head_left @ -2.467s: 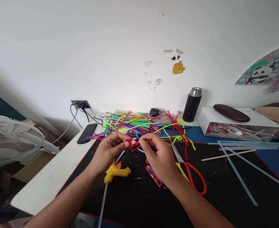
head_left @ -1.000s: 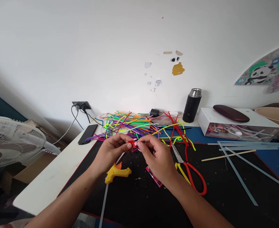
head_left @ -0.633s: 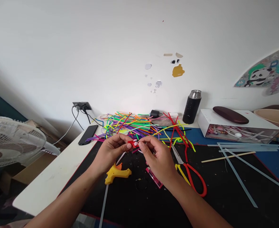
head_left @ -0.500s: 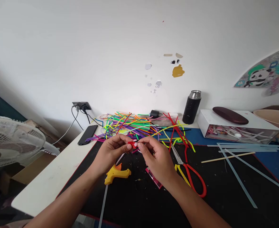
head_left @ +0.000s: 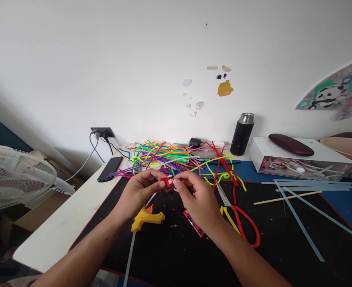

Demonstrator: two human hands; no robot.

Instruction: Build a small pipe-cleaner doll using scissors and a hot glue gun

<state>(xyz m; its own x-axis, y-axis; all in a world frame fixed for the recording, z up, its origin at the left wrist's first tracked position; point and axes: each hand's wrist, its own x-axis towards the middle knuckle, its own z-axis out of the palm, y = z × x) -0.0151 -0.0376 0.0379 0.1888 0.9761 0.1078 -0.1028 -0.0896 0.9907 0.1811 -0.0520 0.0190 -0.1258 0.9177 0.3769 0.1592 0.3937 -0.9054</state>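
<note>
My left hand (head_left: 138, 193) pinches a small red fuzzy pipe-cleaner piece (head_left: 165, 182) between thumb and fingertips. A white fuzzy bit (head_left: 170, 181) sits against its right side, and the closed thumb and forefinger of my right hand (head_left: 200, 199) grip that bit. Both hands meet in front of a heap of coloured pipe cleaners (head_left: 170, 155). Below my left hand lies a yellow glue gun (head_left: 146, 218) with a glue stick (head_left: 129, 255) poking out of it. Partly under my right hand is a pink packet (head_left: 193, 224). Red-handled scissors (head_left: 248, 225) rest to its right.
On the right lie pale glue sticks (head_left: 303, 225) and a wooden stick (head_left: 288, 198) on the black mat (head_left: 170, 267). A black flask (head_left: 242, 135) and a white box (head_left: 301, 159) stand at the back. Leftward are a phone (head_left: 110, 169) and a fan (head_left: 17, 179).
Almost nothing differs. The camera view has shifted very slightly, and both hands keep the same pinch on the red and white piece.
</note>
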